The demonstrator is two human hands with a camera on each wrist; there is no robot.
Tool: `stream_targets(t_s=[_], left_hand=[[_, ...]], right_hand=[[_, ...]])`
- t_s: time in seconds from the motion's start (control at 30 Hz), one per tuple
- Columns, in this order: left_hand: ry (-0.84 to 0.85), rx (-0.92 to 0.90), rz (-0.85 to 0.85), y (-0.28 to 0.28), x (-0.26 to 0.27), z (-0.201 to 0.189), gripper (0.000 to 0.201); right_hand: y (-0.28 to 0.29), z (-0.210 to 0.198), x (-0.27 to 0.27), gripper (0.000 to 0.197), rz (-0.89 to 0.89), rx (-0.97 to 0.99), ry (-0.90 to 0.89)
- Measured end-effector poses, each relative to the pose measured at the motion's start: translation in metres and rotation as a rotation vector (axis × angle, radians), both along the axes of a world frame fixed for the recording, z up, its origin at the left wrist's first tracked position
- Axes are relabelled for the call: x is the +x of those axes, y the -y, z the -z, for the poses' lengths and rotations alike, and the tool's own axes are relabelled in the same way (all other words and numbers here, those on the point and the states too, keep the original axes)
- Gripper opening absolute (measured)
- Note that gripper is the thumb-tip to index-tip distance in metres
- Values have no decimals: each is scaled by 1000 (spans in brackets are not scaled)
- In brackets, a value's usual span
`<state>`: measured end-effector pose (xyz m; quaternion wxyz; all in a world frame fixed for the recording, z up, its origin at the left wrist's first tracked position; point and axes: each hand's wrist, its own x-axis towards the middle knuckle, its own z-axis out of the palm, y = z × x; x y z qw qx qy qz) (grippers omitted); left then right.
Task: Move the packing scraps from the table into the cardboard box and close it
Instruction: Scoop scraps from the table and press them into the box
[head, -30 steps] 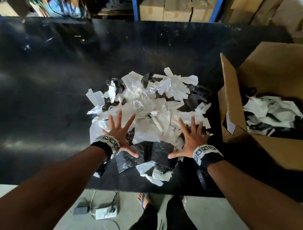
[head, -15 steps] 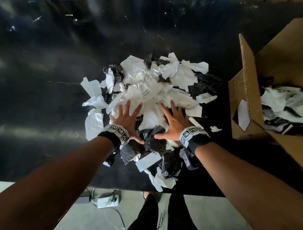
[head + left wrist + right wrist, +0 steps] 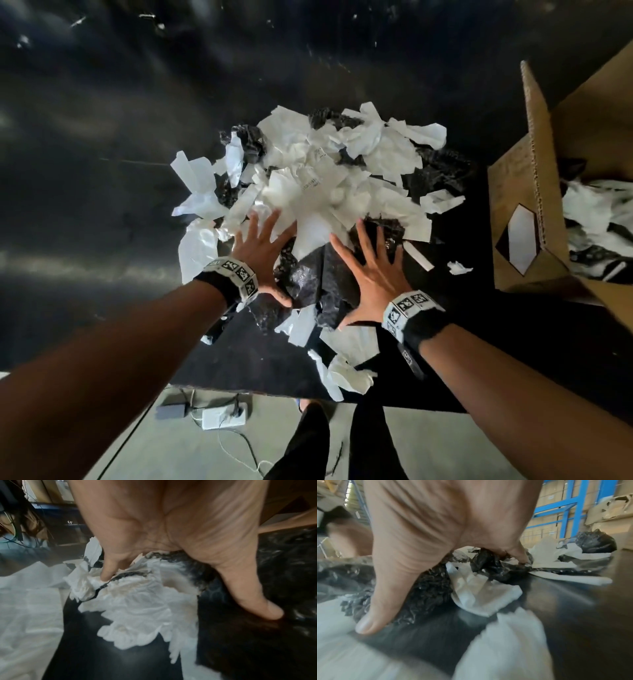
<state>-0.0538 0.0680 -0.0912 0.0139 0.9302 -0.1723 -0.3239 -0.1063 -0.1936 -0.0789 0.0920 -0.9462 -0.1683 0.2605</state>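
Head view shows your left hand [image 3: 259, 247] and right hand [image 3: 371, 274] spread flat on the scraps [image 3: 329, 178]; the cardboard box [image 3: 524, 192] is cut off at the right edge.

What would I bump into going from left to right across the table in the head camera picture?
Bare black table → left hand on the pile of scraps → right hand → small white scrap lying alone → cardboard box, open, with scraps inside.
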Motion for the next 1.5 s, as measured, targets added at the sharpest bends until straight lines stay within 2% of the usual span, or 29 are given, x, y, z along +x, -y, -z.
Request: stream_targets(t_s=[0.2,0.3,0.37,0.47,0.57,0.63,0.83,0.93,1.1,1.27,1.4,1.5], left_hand=[[194,-47,-202,-1,3,-28,170],[292,-59,-51,6,7,-39,171],[272,-41,80,15,15,-38,172],[128,20,176,25,33,-26,174],[-22,79,130,25,39,-5,172],[-54,82,76,23,36,7,170],[37,-17,25,19,20,26,158],[77,-60,19,21,18,27,141],[173,-192,-84,31,8,24,74],[396,-328,-244,40,-11,47,28],[477,-354,-281,41,-13,59,33],[539,-418,-288,38,-11,58,49]], right_hand=[[-6,-16,31,171,22,-18,65],[-5,-22,34,173,22,-28,69],[-8,-19,39,174,17,-37,50],[-18,-5,57,175,21,-73,2],[-23,15,70,171,44,-143,-73],[-21,26,73,167,40,-159,-111],[-18,39,68,148,3,-149,-81],[-24,48,66,140,33,-109,-24],[-30,52,59,126,11,-112,79],[-35,57,54,98,32,-56,221],[-37,66,58,86,63,-14,312],[-40,66,61,75,78,93,407]])
